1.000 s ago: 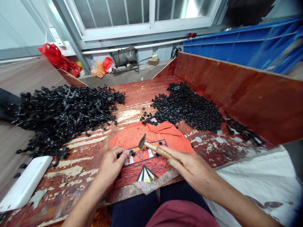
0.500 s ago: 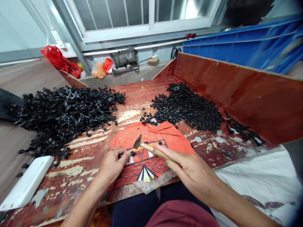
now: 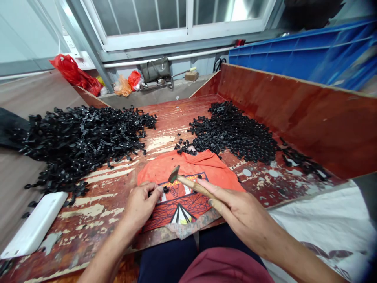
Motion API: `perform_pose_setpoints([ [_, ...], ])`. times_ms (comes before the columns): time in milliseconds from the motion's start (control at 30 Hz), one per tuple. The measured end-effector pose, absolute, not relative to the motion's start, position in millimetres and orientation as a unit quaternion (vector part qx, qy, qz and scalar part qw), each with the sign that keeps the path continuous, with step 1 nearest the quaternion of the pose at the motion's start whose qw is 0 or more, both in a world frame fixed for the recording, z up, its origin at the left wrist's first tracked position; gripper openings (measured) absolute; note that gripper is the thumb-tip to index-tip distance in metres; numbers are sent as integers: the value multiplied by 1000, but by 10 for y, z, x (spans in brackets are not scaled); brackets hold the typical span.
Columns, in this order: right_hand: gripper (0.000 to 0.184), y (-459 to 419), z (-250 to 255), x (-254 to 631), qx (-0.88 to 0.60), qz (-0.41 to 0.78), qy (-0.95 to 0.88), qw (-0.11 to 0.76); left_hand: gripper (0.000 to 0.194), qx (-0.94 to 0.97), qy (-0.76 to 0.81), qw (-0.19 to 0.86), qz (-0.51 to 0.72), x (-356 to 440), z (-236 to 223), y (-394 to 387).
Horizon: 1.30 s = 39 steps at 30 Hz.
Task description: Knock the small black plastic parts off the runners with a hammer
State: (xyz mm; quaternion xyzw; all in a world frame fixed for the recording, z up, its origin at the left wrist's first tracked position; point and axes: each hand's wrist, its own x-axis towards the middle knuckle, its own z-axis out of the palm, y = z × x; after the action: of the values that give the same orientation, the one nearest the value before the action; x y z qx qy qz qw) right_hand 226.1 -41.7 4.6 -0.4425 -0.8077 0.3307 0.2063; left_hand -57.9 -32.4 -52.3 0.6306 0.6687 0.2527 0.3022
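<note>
My right hand (image 3: 235,206) is wrapped round the wooden handle of a small hammer (image 3: 194,186). The hammer's dark metal head hangs above an orange printed cloth (image 3: 212,167) spread at the table's near edge. My left hand (image 3: 144,202) rests on the cloth's left side, thumb and fingers pinched on a small black part (image 3: 165,190), whose round end sticks out past the fingertips; the rest of it is hidden by the hand. The hammer head is up and to the right of that end, apart from it. A few tiny black pieces lie on the cloth.
Large heaps of black parts lie at the left (image 3: 88,133) and right (image 3: 235,131) of the worn red table (image 3: 160,143). A white plastic case (image 3: 35,224) lies at left. A wooden side board (image 3: 294,106) and blue crate (image 3: 282,55) stand right. Bags and a pouch (image 3: 155,70) sit behind.
The hammer head has shifted slightly to the right and up, with my right hand turning a little. My left hand keeps its pinch in nearly the same place.
</note>
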Motion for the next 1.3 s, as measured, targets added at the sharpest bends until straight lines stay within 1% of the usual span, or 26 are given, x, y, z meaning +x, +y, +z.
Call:
perform_pose_setpoints([
  [167,49,-418,-37,2276,-450,318,-811,199,39,646,668,281,241,-568,-508,-321],
  [267,52,-410,-73,2265,-455,301,-819,177,39,659,667,261,229,-558,-492,-316],
  [367,55,-397,-67,2231,-447,287,-828,178,39,671,666,244,217,-566,-491,-319],
  [567,58,-391,-25,2199,-453,285,-826,177,39,662,666,265,216,-599,-524,-320],
  [767,48,-445,51,2195,-445,283,-821,217,37,666,673,247,206,-548,-455,-325],
  [867,46,-466,68,2180,-451,281,-817,224,36,668,675,239,202,-533,-437,-326],
  [967,47,-486,14,2141,-452,274,-813,245,36,660,673,258,209,-541,-444,-324],
  [1033,50,-498,-40,2112,-459,260,-821,217,35,658,673,265,211,-551,-450,-327],
  [1133,52,-508,-95,2095,-467,244,-839,135,34,661,673,259,210,-558,-455,-336],
  [1167,51,-511,-105,2095,-468,240,-839,137,34,662,673,255,212,-557,-457,-339],
  [1267,50,-526,-126,2083,-467,231,-832,188,35,664,673,248,214,-544,-471,-340],
  [1300,51,-533,-134,2068,-467,227,-835,183,35,663,674,247,212,-541,-474,-338],
])
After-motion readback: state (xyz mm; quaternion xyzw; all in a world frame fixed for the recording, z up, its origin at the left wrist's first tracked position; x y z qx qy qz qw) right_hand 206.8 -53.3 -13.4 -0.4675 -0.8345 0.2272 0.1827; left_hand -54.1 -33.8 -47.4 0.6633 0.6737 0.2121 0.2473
